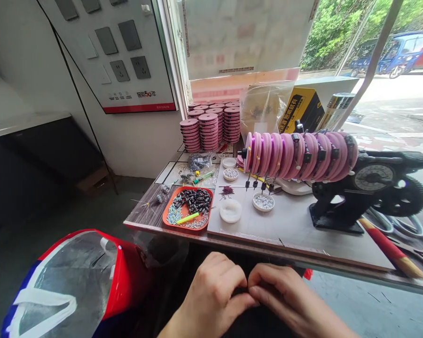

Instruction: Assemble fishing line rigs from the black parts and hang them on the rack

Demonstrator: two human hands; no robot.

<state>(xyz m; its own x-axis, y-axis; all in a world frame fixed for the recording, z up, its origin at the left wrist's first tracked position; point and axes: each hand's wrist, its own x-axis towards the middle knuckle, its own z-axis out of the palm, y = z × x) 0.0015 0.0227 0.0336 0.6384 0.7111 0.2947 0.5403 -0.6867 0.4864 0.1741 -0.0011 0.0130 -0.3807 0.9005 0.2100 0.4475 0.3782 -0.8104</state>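
Observation:
My left hand (213,288) and my right hand (285,291) meet below the table's front edge, thumbs and fingertips pinched together and almost touching. Anything between the fingers is too small or hidden to make out. Just beyond them, on a pale board (292,244), lie a round whitish lid or dish (230,212), a small dish (264,210) of white beads and a little heap of dark thin pieces (227,191). Left of these, an orange tray (167,211) holds black parts, pale blue pieces, small metal bits and a yellow stick (187,218).
A black geared winding machine (352,202) carries a row of pink discs (268,152) with black parts hanging. Stacked pink spools (208,129) stand behind. Scissors (409,225) and a red-handled brush (387,246) lie at right. A large open bag (127,272) stands at lower left.

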